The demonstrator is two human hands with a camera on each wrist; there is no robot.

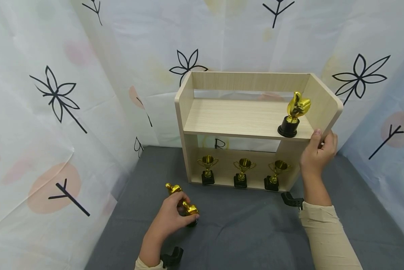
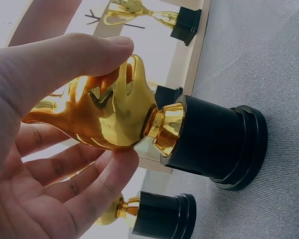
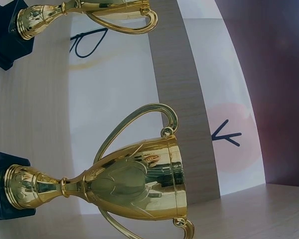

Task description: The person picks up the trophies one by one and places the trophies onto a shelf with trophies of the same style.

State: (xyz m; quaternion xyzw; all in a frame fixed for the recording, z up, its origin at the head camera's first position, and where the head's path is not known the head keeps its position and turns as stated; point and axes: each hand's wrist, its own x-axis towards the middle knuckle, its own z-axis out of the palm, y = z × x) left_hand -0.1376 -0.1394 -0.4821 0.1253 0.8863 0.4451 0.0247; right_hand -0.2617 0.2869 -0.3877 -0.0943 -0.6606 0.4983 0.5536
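Note:
My left hand [image 1: 168, 215] holds a gold thumbs-up trophy [image 1: 190, 208] on a round black base, its gold top between thumb and fingers in the left wrist view. Beyond that hand, a second gold trophy [image 1: 172, 188] of similar look is partly hidden by the fingers. My right hand [image 1: 318, 155] grips the front edge of the right side panel of a pale wooden shelf [image 1: 229, 114]. Another thumbs-up trophy [image 1: 298, 107] stands upright at the right of the upper board. Below it are three gold cup trophies [image 1: 207, 165] with square black bases, in a row.
A grey cloth [image 1: 235, 228] covers the surface in front of the shelf. White patterned fabric [image 1: 127, 48] hangs behind and at both sides. Black wrist straps [image 1: 293, 199] are on both arms. One two-handled cup [image 3: 134, 184] looms large in the right wrist view.

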